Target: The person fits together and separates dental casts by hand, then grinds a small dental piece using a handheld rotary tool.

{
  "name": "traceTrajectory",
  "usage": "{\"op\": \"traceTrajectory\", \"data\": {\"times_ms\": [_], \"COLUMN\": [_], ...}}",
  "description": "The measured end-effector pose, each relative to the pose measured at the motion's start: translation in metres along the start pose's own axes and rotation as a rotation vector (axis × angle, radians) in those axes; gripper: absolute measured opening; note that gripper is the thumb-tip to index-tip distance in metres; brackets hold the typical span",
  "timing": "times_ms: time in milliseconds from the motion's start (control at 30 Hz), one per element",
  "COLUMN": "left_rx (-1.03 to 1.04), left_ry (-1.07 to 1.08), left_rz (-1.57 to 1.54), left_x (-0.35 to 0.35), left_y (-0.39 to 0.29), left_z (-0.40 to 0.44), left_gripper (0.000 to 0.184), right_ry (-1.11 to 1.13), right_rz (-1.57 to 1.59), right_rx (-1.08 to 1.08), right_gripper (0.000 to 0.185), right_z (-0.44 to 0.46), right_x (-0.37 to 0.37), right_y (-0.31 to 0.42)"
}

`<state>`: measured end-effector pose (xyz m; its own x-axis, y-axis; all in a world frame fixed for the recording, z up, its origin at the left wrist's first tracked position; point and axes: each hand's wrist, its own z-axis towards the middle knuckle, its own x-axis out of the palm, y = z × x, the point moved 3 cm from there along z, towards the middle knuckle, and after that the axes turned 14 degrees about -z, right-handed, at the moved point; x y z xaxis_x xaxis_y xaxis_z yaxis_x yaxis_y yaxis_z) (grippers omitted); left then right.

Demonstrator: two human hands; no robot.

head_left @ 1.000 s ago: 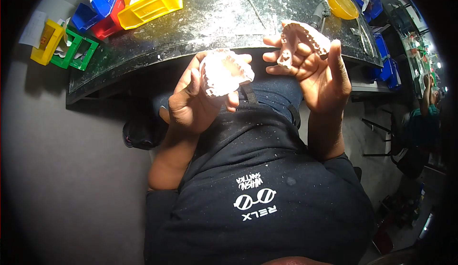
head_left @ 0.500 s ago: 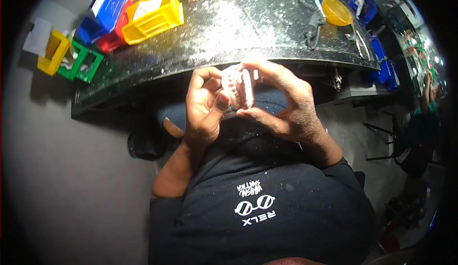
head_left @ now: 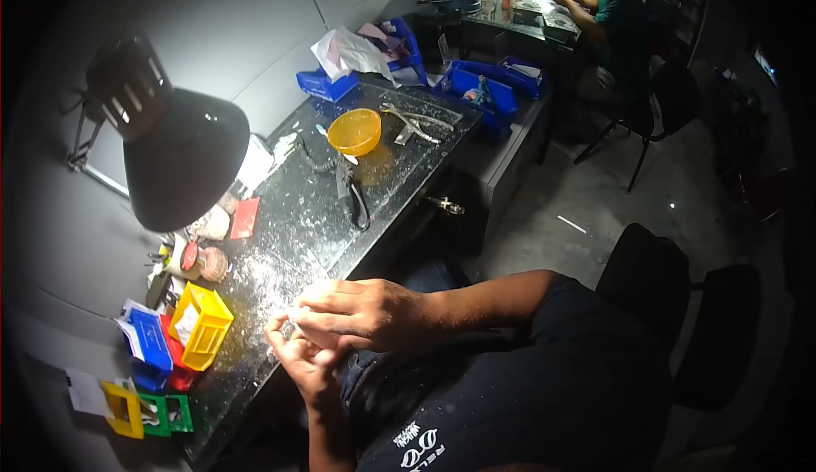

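Close together over the near edge of the dark workbench (head_left: 387, 191), my two hands hold a small pale piece that looks like a dental cast (head_left: 291, 326). My left hand (head_left: 308, 363) cups it from below with curled fingers. From above, my right hand (head_left: 361, 310) closes over it, fingers bent and dusted white. Most of the cast is hidden behind the fingers, and bright lamp light washes out its edge.
A black desk lamp (head_left: 187, 157) hangs over the bench. An orange bowl (head_left: 354, 132), pliers (head_left: 416, 121) and a corded handpiece (head_left: 347, 191) lie farther along. Yellow bin (head_left: 206, 327) and blue bin (head_left: 151, 351) stand left. A co-worker (head_left: 616, 34) sits at another bench behind.
My view has swung right and up, bringing the lamp and co-worker into sight. My right hand now covers the cast, which was held between both hands' fingertips before.
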<state>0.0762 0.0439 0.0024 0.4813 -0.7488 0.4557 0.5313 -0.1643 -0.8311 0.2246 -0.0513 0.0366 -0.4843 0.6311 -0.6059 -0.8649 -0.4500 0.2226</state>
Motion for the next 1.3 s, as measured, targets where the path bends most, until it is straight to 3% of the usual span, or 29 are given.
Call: {"op": "traceTrajectory", "data": {"times_ms": [67,133,200,267,333,367,400,667,800,833,867,900,967,1000,1300], "left_rx": [-0.062,-0.017,-0.084,-0.125,0.059,0.079,0.121,0.076,-0.130,-0.102,-0.275,-0.083,0.020,-0.032,-0.122], "left_ry": [-0.077,-0.073,-0.024,0.145,0.251,0.315,0.339,0.581,0.599,0.669,0.701,0.933,1.608,1.698,1.690], "left_rz": [0.096,-0.049,0.132,0.107,0.281,0.411,0.441,0.754,0.769,0.624,0.341,-0.064,0.286,0.262,0.217], "left_x": [0.011,0.014,0.019,0.037,0.056,0.058,0.073,0.109,0.100,0.099,0.097,0.113,0.058,0.063,0.090], "left_y": [0.013,0.026,0.030,0.030,0.032,0.033,0.032,0.041,0.017,0.005,-0.011,-0.023,-0.054,-0.062,-0.077], "left_z": [0.009,0.019,0.029,0.034,0.044,0.047,0.050,0.052,0.045,0.040,0.031,0.028,-0.021,-0.027,-0.018], "left_gripper": [0.074,0.072,0.070,0.080,0.085,0.088,0.089,0.105,0.089,0.071,0.038,0.033,0.039,0.038,0.030], "right_ry": [-0.031,-0.058,0.010,0.041,0.210,0.248,0.169,0.163,0.018,-0.046,-0.091,-0.097,-0.180,-0.218,-0.197], "right_rz": [0.008,0.023,0.313,0.308,0.462,0.460,0.580,0.435,0.370,0.348,0.274,0.267,0.264,0.313,0.227], "right_rx": [0.015,0.032,0.127,0.257,0.445,0.438,0.488,0.493,0.653,0.674,0.678,0.674,0.814,0.834,0.772], "right_gripper": [0.062,0.060,0.055,0.050,0.055,0.057,0.050,0.039,0.039,0.036,0.033,0.033,0.027,0.028,0.030], "right_z": [-0.004,-0.008,-0.013,-0.021,-0.025,-0.030,-0.035,-0.071,-0.106,-0.110,-0.118,-0.122,-0.133,-0.135,-0.114], "right_x": [-0.008,-0.022,-0.038,-0.048,-0.061,-0.063,-0.063,-0.108,-0.131,-0.139,-0.146,-0.153,-0.167,-0.172,-0.183], "right_y": [-0.006,-0.016,-0.034,-0.053,-0.067,-0.074,-0.075,-0.082,-0.098,-0.100,-0.104,-0.105,-0.108,-0.110,-0.104]}}
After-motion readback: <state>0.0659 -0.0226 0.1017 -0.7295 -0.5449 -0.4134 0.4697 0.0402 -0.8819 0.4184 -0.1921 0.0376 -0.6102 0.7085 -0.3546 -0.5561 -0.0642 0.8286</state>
